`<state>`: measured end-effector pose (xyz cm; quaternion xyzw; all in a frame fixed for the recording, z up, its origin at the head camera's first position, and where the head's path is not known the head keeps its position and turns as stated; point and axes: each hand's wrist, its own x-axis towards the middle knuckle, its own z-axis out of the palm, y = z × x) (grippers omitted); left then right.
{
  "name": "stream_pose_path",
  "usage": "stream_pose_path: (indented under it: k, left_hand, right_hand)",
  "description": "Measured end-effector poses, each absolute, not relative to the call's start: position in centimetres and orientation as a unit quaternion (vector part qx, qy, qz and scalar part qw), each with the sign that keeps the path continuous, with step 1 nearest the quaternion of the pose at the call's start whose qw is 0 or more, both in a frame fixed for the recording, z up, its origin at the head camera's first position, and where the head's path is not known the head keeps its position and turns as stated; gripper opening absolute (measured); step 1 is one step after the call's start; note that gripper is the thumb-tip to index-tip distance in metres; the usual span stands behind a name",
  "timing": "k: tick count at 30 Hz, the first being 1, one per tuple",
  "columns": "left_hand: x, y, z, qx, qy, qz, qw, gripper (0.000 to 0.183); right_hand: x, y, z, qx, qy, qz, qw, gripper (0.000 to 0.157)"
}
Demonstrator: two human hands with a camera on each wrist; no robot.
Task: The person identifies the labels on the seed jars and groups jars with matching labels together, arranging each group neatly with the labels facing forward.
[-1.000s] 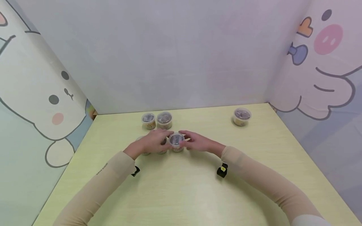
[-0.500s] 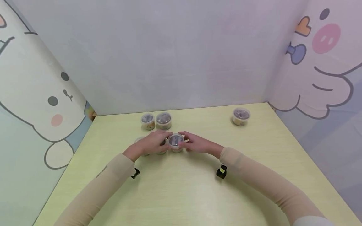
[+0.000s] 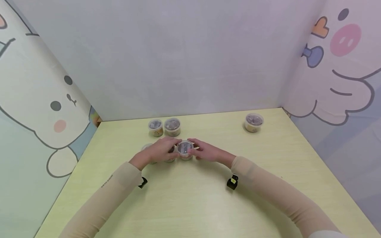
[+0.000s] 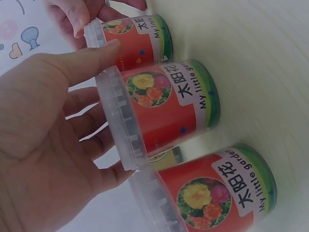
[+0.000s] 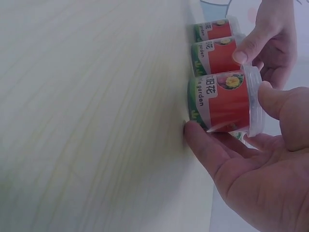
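Three lidded plastic cups with red flower labels reading "My little garden" stand side by side in a row. My right hand (image 3: 206,150) holds the right-hand cup (image 5: 224,104), thumb at its lid and fingers curled along its side. My left hand (image 3: 160,149) reaches over the middle cup (image 4: 166,111), with thumb and fingers around its lid in the left wrist view. The left thumb tip lies close to the right-hand cup. The left-hand cup (image 4: 217,193) stands beside the middle one, partly hidden by my left hand in the head view.
Two more lidded cups, a smaller-looking one (image 3: 156,128) and one beside it (image 3: 172,127), stand behind the row. Another lidded cup (image 3: 254,122) is at the back right of the pale wooden table (image 3: 190,198). A light cloth wall (image 3: 190,66) rises behind the table.
The hands and cups hold almost the same places. The head view has shifted very slightly.
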<state>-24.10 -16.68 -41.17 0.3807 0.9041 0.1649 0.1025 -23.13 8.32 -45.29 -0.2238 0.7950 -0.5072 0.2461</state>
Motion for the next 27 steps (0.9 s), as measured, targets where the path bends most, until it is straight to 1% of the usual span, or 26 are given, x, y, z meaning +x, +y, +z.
stream_pose_path:
  k: [12,20,24,27]
  left_hand:
    - [-24.1,-16.8,-41.4,0.373,0.905,0.171,0.108,0.061]
    - [-24.5,-16.6,-41.4,0.380,0.902,0.173,0.110,0.060]
    - [-24.6,-16.6,-40.9,0.377,0.902,0.170,0.124,0.064]
    - [-24.5,-16.4,-40.1,0.360,0.906,0.162,0.150,0.072]
  right_hand:
    - [-23.6,8.3,-45.9,-0.190,0.792,-0.523,0.251,0.066]
    - [-23.7,8.7,-45.6,-0.190,0.790,-0.526,0.250,0.067]
    - [-23.9,9.0,-45.4,-0.192,0.790,-0.528,0.248,0.070]
    - [-24.1,9.4,-44.8,-0.196,0.789,-0.530,0.242,0.071]
